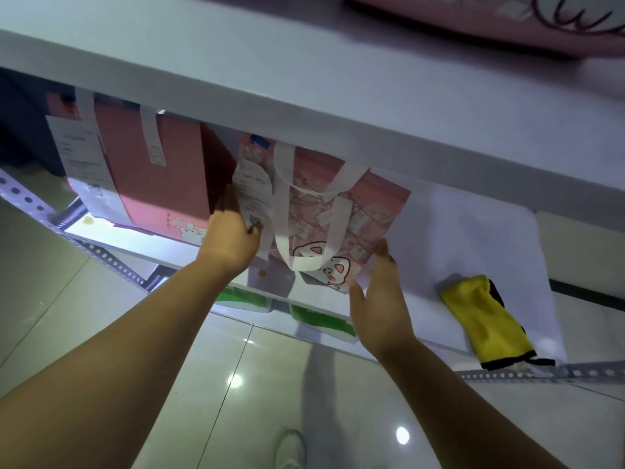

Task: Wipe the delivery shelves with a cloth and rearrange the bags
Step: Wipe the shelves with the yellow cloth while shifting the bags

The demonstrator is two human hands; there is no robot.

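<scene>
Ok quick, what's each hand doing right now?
Left hand: open, pressed against the pink cartoon bag's left side.
Right hand: open, against its lower right corner.

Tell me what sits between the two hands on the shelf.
The head view shows the pink cartoon bag between the left hand and right hand.

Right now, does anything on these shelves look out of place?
Yes: the yellow cloth lies crumpled at the shelf front edge, partly overhanging. A yellowish stain marks the shelf's left end, by the big pink bag.

bare shelf [456, 238] right of patterned bag [341, 211], cloth [487, 319] at edge
</scene>
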